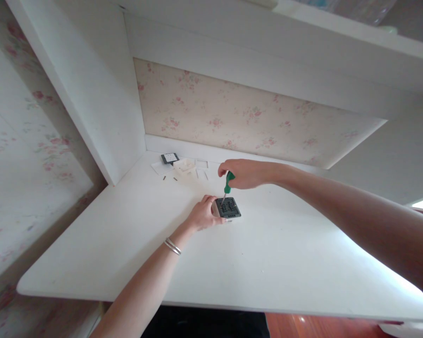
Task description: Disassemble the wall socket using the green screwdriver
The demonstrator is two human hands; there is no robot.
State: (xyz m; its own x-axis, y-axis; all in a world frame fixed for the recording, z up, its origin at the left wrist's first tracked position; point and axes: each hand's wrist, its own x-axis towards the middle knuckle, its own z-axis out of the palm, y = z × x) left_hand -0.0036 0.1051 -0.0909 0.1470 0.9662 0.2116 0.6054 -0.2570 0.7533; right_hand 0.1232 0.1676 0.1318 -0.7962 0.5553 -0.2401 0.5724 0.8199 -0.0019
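Note:
A small square dark-grey panel (228, 207), which looks like an electrical socket module, lies on a pale box on the white desk. My left hand (206, 213) grips its left side, thumb at the near edge and fingers at the far edge. Above it, my right hand (244, 173) is closed around the green handle of a screwdriver (228, 183). The screwdriver stands tilted, its thin shaft pointing down to the left part of the panel. Whether the tip sits in a screw is too small to tell.
On the white desk (285, 253), further back to the left, lie another dark square panel (170, 158), a cream plastic box (184, 166), a thin white frame (202, 164) and two small screws (164, 178). A shelf (338, 37) overhangs, and a side panel (88, 84) stands left.

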